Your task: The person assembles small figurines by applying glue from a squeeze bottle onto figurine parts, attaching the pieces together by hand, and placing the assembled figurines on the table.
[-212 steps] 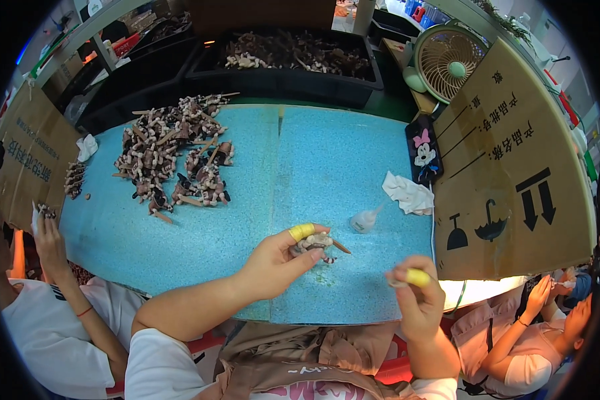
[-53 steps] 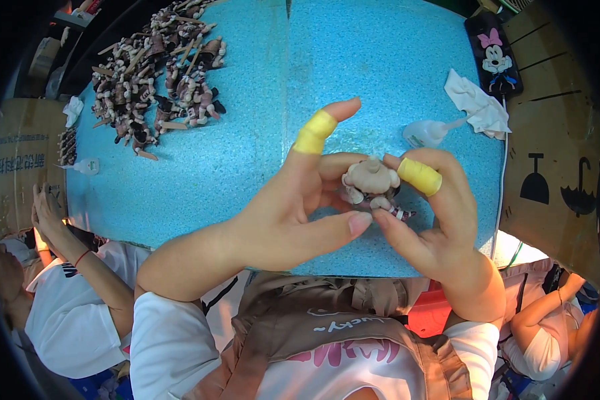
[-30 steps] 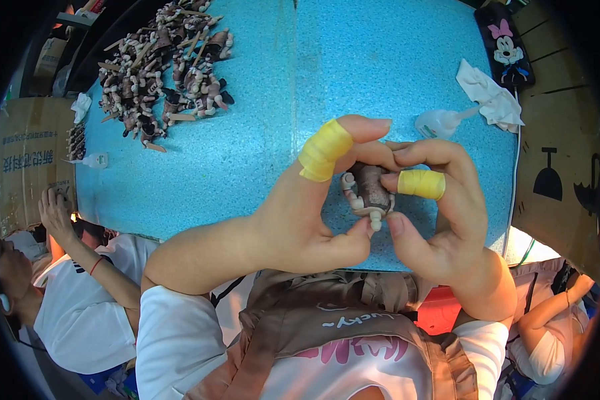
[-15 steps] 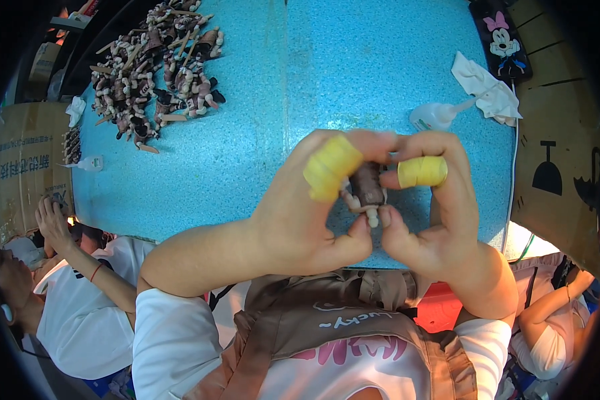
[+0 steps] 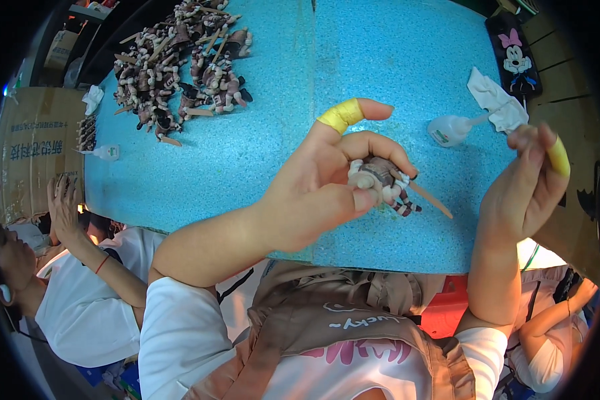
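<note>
My left hand [image 5: 320,180] is closed around a small figurine [image 5: 380,175], pinched between thumb and a bent finger over the blue table. The figurine has a pale round head, a brown body and striped legs. A thin flat tan wooden piece [image 5: 433,199] sticks out from it toward the lower right. Yellow tape wraps my left index finger, which is stretched out above the figurine. At the right table edge, my right hand [image 5: 523,183] is raised with bent fingers apart, one of them taped yellow, and I see nothing in it. A white squeeze bottle [image 5: 449,131] lies close by.
A heap of similar figurines [image 5: 180,70] covers the far left of the table [image 5: 373,53]. Crumpled tissue [image 5: 497,100] and a phone in a dark cartoon case [image 5: 513,57] lie far right. Another small bottle [image 5: 107,153] stands at left, near a co-worker's hand [image 5: 63,207]. Cardboard flanks both sides.
My right hand has let go of the figurine and moved right, to the table edge. The figurine has turned in my left hand, and its head, legs and wooden piece now show.
</note>
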Available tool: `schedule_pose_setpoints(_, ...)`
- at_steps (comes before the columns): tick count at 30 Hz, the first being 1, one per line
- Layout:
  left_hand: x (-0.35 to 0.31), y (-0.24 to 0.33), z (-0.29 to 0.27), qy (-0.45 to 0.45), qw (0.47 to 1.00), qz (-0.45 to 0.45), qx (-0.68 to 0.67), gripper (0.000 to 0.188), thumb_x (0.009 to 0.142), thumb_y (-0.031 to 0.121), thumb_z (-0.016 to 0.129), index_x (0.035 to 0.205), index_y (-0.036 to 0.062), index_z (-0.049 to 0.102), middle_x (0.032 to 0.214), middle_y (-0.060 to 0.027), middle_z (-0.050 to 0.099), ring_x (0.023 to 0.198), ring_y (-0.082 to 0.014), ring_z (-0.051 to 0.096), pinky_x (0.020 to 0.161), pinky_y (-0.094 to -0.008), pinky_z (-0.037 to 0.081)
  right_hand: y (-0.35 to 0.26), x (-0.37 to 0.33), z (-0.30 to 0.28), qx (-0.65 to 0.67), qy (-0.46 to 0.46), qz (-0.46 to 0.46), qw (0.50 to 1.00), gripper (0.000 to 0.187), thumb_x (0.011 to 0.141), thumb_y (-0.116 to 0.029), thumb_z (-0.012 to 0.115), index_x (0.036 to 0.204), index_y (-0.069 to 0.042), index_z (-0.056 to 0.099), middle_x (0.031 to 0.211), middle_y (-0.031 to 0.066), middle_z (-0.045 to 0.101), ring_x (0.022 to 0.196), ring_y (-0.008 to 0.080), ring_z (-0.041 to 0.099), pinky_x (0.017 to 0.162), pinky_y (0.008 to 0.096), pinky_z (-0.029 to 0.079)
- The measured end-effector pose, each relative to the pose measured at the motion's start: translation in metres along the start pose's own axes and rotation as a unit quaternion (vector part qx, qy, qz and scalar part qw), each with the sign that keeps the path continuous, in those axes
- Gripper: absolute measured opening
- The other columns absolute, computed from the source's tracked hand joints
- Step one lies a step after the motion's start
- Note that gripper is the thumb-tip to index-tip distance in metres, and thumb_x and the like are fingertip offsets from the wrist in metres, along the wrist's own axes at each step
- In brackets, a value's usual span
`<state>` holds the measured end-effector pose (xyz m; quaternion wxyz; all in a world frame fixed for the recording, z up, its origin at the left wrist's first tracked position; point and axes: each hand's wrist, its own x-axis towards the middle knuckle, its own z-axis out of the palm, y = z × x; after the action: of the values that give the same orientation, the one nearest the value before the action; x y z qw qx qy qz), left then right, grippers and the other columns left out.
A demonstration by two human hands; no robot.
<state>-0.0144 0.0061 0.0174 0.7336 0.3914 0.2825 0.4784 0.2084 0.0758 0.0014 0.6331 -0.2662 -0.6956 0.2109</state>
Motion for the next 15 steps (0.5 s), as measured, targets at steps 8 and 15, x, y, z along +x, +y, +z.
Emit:
schedule_pose_setpoints(8,0.018,-0.011,-0.015,0.061,0.997,0.050,0.026,0.056,0.081,0.011,0.053,0.130,0.0060,0.026,0.105,-0.0161,0.054,0.094,-0.0207,0.054,0.078,-0.0323,0.045,0.012,0.006,0.007,-0.032,-0.014,0.171,0.985,0.055,0.083,-0.013,0.058,0.130,-0.001,0.033,0.115,0.0114,0.047,0.104,0.0193,0.047,0.090,0.0336,0.035)
schedule_pose_setpoints(15,0.026,0.002,-0.026,0.216,0.968,-0.007,0.127,0.036,0.083,0.019,0.050,0.116,0.0045,0.044,0.091,-0.0078,0.058,0.076,-0.0137,0.055,0.061,-0.0275,0.044,0.012,-0.003,0.016,-0.237,-0.191,0.153,0.940,0.055,0.069,-0.023,0.070,0.117,-0.006,0.048,0.108,0.0150,0.049,0.107,0.0287,0.044,0.091,0.0397,0.033)
